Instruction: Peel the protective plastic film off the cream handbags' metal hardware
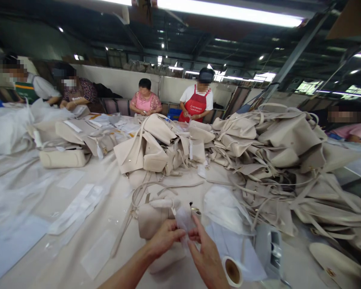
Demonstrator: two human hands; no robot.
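Observation:
In the head view a beige handbag (150, 220) with a looped handle and a long thin strap stands on the covered table in front of me. Over its right side hangs a thin whitish translucent sheet (183, 216), perhaps tissue or plastic. My left hand (167, 237) pinches the lower part of this sheet between thumb and fingers. My right hand (203, 245) grips the same sheet from the right, its fingers bent around the edge. A small gold-coloured metal piece (195, 209) shows just behind my right fingertips. The hands cover part of the bag.
A roll of tape (233, 271) and a grey tape dispenser (268, 251) lie at right. Beige bags are heaped at right (276, 148) and ahead (156, 148). White paper strips (75, 208) lie left. Several co-workers, one in a red apron (197, 105), work across the table.

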